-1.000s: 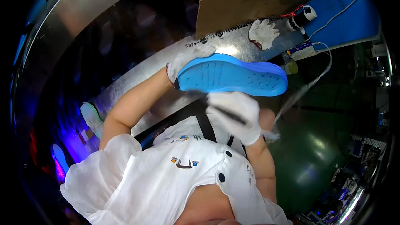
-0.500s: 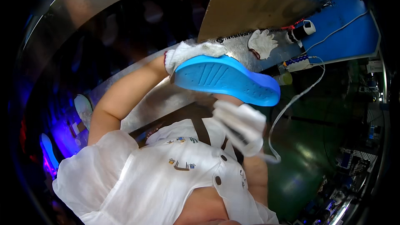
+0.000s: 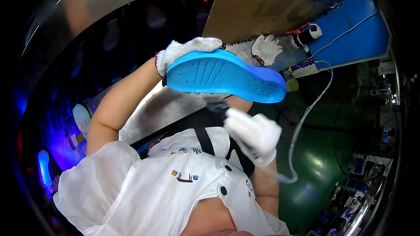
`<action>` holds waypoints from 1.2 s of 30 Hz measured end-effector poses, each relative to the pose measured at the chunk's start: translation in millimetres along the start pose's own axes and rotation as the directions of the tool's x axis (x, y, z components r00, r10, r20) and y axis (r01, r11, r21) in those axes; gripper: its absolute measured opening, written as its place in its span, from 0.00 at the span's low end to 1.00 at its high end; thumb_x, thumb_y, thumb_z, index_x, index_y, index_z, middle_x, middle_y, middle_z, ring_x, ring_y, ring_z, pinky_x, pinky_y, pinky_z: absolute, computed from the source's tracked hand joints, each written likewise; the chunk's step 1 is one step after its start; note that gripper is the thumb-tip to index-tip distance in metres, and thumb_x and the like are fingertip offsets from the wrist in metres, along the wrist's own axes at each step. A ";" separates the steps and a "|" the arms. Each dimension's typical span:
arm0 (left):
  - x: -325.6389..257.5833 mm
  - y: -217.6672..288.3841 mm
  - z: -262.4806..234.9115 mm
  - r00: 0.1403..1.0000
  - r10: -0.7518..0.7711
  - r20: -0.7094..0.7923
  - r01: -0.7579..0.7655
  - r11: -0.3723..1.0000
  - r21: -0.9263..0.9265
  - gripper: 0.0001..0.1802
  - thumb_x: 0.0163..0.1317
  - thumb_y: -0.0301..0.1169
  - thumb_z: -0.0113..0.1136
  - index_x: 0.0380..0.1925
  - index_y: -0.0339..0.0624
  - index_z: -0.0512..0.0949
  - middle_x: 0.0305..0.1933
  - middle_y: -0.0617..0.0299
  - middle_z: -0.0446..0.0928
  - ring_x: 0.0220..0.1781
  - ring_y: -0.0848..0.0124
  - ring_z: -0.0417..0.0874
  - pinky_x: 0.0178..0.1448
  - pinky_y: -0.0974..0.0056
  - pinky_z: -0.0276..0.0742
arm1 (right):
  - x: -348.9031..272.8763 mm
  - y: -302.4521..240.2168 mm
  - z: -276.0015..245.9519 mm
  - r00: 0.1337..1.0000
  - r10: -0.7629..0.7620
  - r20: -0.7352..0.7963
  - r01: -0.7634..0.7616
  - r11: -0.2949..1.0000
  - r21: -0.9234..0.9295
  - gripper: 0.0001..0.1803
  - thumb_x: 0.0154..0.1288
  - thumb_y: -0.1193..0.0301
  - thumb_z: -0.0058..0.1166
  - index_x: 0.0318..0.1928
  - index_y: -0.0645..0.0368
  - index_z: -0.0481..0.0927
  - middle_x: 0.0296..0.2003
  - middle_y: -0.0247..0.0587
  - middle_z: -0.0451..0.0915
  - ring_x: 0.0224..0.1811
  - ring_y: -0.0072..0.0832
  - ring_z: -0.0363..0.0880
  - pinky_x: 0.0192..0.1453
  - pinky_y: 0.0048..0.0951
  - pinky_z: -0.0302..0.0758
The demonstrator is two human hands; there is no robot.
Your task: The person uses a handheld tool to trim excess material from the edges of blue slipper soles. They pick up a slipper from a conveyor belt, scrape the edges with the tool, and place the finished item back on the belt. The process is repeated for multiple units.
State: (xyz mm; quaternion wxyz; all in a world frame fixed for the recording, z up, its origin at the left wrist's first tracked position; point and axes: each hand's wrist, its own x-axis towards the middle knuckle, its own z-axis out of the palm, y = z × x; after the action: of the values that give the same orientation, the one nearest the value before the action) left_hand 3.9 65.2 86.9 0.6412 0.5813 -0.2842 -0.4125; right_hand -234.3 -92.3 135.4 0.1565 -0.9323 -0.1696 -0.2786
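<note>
My left hand (image 3: 186,50), in a white knit glove, grips the heel end of a bright blue shoe sole (image 3: 223,76) and holds it up at chest height, its flat grooved face toward me. Below the sole, my right hand (image 3: 256,133), also in a white glove, is closed around a small tool with a dark tip (image 3: 217,106). That tip sits just under the sole's lower edge. A thin white cord (image 3: 302,126) trails from the right hand up toward the bench.
A spare white glove (image 3: 267,48) lies on the metal bench (image 3: 175,105) beside a brown cardboard sheet (image 3: 258,13) and a blue panel (image 3: 358,30). A small yellowish pot (image 3: 291,85) stands near the sole's toe. Pale soles (image 3: 81,116) sit at left; green floor (image 3: 315,166) lies to the right.
The left hand has lifted and turned the blue sole, so more of its flat face shows. The right hand has dropped lower, below the sole.
</note>
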 end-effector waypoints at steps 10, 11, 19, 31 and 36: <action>-16.2 29.6 8.4 0.940 -0.334 -0.067 0.276 0.861 -0.427 0.34 0.66 0.57 0.57 0.55 0.37 0.78 0.46 0.45 0.82 0.42 0.56 0.86 0.45 0.57 0.86 | -1.8 22.6 -14.9 0.980 0.168 -0.104 -0.161 0.984 0.071 0.18 0.43 0.75 0.70 0.39 0.57 0.87 0.41 0.44 0.88 0.23 0.36 0.78 0.29 0.29 0.74; -14.6 20.4 7.8 0.967 -0.256 0.015 0.233 0.853 -0.468 0.38 0.65 0.61 0.54 0.57 0.36 0.77 0.47 0.42 0.82 0.41 0.53 0.86 0.42 0.56 0.86 | 2.7 19.3 -22.6 0.993 0.116 0.026 -0.118 0.989 0.088 0.19 0.42 0.78 0.72 0.40 0.58 0.87 0.40 0.45 0.88 0.26 0.36 0.80 0.30 0.30 0.74; -13.0 -44.7 90.1 0.967 0.068 -0.245 -0.224 0.678 -0.700 0.46 0.66 0.66 0.47 0.65 0.32 0.67 0.59 0.41 0.75 0.53 0.53 0.83 0.59 0.52 0.82 | 22.6 13.2 36.2 0.863 0.261 -0.432 -0.147 0.948 0.281 0.16 0.48 0.82 0.69 0.40 0.59 0.85 0.36 0.38 0.85 0.30 0.32 0.79 0.37 0.29 0.75; -42.4 1.9 62.2 0.960 0.256 0.113 -0.036 0.513 -0.858 0.61 0.54 0.79 0.44 0.67 0.32 0.63 0.54 0.35 0.77 0.48 0.48 0.85 0.47 0.49 0.86 | 4.3 -19.9 21.9 0.904 0.285 -0.318 -0.039 0.798 0.602 0.17 0.49 0.80 0.70 0.42 0.59 0.85 0.37 0.42 0.86 0.34 0.35 0.80 0.40 0.32 0.78; -31.3 125.5 29.2 0.791 0.603 0.103 -0.247 0.468 -0.849 0.59 0.59 0.76 0.44 0.70 0.30 0.57 0.64 0.34 0.68 0.56 0.46 0.81 0.50 0.51 0.85 | -4.6 -14.6 16.8 0.739 0.562 -0.372 0.014 0.538 0.843 0.12 0.53 0.82 0.65 0.40 0.64 0.83 0.36 0.46 0.85 0.32 0.29 0.78 0.39 0.28 0.76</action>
State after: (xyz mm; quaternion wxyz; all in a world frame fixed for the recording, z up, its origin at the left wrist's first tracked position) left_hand -11.4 75.2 218.2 0.8437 0.0425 -0.3275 -0.4233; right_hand -236.0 -73.7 122.3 0.6485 -0.6301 -0.0572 -0.4233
